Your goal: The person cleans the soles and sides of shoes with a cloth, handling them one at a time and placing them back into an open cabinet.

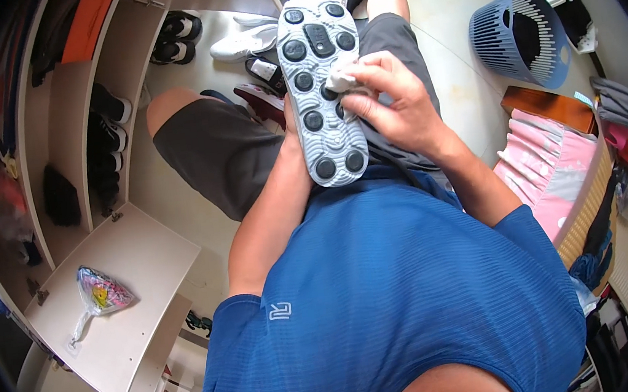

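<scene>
A shoe [324,143] with a grey-white patterned sole and round black studs is held sole up above my lap. My left hand [290,119] grips its left edge from below; most of the fingers are hidden behind the shoe. Between the thumb and fingers of my right hand [389,96] is a crumpled white cloth or tissue [341,80], pressed on the sole near the middle studs. The upper of the shoe is out of sight.
Several shoes, among them a white sneaker [245,43], lie on the floor ahead. At left stands an open shoe cabinet [125,89], a plastic bag [103,293] on its door. A blue basket [486,34] and a bed with pink bedding [543,166] are at right.
</scene>
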Tool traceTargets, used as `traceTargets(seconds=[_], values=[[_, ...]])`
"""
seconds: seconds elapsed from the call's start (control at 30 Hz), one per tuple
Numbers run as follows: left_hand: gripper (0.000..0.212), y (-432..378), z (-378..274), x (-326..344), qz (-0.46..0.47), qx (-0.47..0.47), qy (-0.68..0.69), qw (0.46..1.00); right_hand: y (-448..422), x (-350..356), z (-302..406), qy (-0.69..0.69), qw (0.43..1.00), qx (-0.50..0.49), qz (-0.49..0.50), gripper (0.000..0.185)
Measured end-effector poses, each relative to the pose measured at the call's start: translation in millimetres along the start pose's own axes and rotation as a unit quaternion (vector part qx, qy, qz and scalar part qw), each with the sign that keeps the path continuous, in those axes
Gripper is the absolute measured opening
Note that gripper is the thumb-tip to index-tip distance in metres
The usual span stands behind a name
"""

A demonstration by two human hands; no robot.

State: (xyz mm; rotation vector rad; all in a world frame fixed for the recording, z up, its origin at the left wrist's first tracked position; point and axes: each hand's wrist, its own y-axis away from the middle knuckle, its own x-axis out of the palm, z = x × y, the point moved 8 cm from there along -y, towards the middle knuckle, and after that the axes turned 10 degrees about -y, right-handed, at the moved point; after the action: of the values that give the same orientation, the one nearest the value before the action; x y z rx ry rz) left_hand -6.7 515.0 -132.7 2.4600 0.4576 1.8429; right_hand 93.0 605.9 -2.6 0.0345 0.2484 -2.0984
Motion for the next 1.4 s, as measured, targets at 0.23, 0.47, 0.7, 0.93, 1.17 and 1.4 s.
traceTargets(seconds=[0.23,0.47,0.7,0.93,1.17,1.4], values=[[0.049,-11,17,10,-0.01,-0.04,0.07,0.997,13,-6,22,0.087,0.988,-0.127,-0.01,0.027],[0.059,-14,40,4,-0.034,-0.126,0.022,0.991,-21,-35,31,0.294,0.929,-0.223,-0.036,0.025],[0.062,-12,51,18,-0.034,-0.178,0.035,0.983,-34,-61,17,0.295,0.931,-0.182,-0.113,0.017],[0.059,-4,46,19,0.022,-0.187,0.037,0.981,34,23,61,0.174,0.947,-0.269,0.029,0.015],[0.059,-3,47,18,0.046,-0.169,0.055,0.983,-33,-49,26,0.347,0.903,-0.238,-0.089,0.019],[0.059,3,50,28,0.018,-0.194,0.022,0.981,-43,-79,1,0.327,0.926,-0.112,-0.151,0.018]])
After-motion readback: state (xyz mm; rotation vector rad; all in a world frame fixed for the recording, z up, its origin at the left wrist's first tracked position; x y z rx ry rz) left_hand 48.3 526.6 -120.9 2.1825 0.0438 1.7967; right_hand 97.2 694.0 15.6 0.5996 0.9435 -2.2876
